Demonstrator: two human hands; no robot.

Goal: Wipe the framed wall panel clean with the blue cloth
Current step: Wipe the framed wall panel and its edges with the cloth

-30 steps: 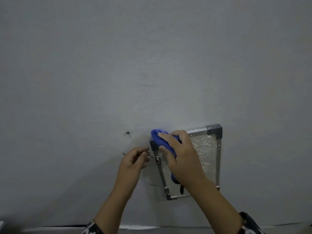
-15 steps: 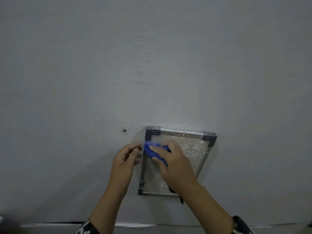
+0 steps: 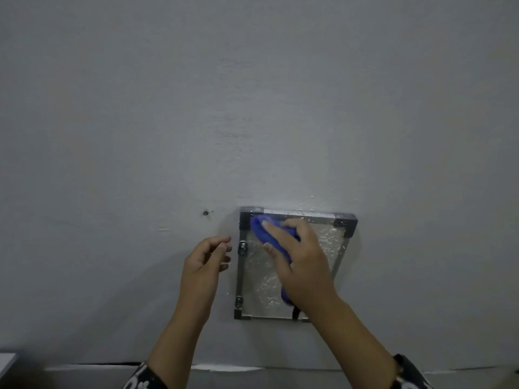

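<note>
A small framed panel (image 3: 344, 220) with a metal rim and dark corner pieces hangs on the grey wall. Its clear pane is speckled with white droplets. My right hand (image 3: 302, 265) presses a bunched blue cloth (image 3: 259, 227) against the pane's upper left corner; a tail of the cloth shows below my palm. My left hand (image 3: 205, 256) hovers just left of the frame with its fingers loosely curled and apart, holding nothing and not touching the frame. The pane's middle is hidden by my right hand.
A small dark screw hole (image 3: 205, 213) marks the wall left of the panel. White splashes dot the wall above the frame. A seam runs along the bottom (image 3: 224, 367) where the wall meets a ledge. A pale object's corner (image 3: 7, 360) shows at lower left.
My right hand has slid the cloth up from the pane's left edge to its upper left corner. My left hand has drawn slightly away from the frame. The view has shifted a little.
</note>
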